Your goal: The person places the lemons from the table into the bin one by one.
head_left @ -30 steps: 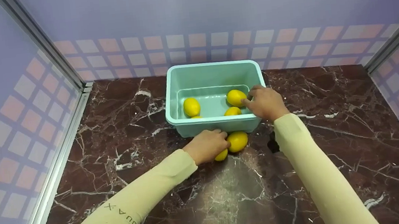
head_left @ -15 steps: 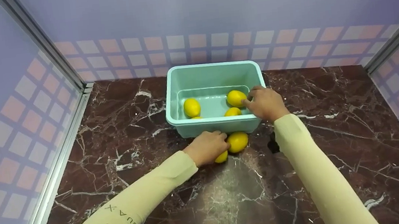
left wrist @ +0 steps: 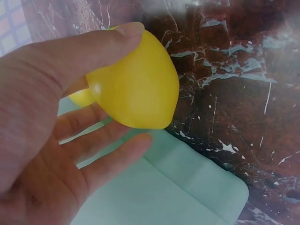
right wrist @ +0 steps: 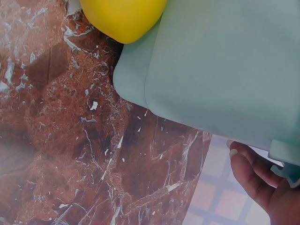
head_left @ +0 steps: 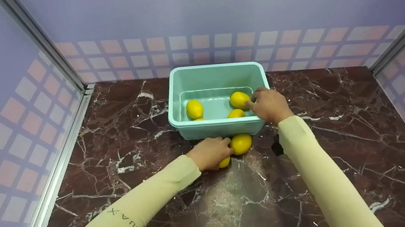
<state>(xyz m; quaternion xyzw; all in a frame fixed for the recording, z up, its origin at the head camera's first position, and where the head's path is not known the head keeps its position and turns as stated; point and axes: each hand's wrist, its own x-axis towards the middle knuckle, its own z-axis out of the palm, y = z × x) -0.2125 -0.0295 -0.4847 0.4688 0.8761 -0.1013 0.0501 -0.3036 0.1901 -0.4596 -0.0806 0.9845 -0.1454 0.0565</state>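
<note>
My left hand (head_left: 209, 153) is in front of a pale green plastic bin (head_left: 223, 129). It pinches a lemon (left wrist: 145, 86) between thumb and fingers, the thumb on top in the left wrist view; in the head view the hand covers most of this fruit. Just right of those fingers, a second lemon (head_left: 241, 144) lies on the table by the bin's front wall. My right hand (head_left: 271, 106) grips the bin's right rim, thumb inside and fingers outside. Inside the bin lie several lemons, one (head_left: 240, 100) close to the right thumb and another (head_left: 195, 109) on the left.
The bin stands near the back of a dark red marbled table (head_left: 133, 135), close to the lilac back wall (head_left: 210, 11) with its tile pattern. Metal-framed side panels bound the table left and right. A small black object (head_left: 277, 147) shows beside the right sleeve.
The left hand has drawn slightly toward me with its lemon, away from the bin's front wall. The right hand and the bin have stayed put.
</note>
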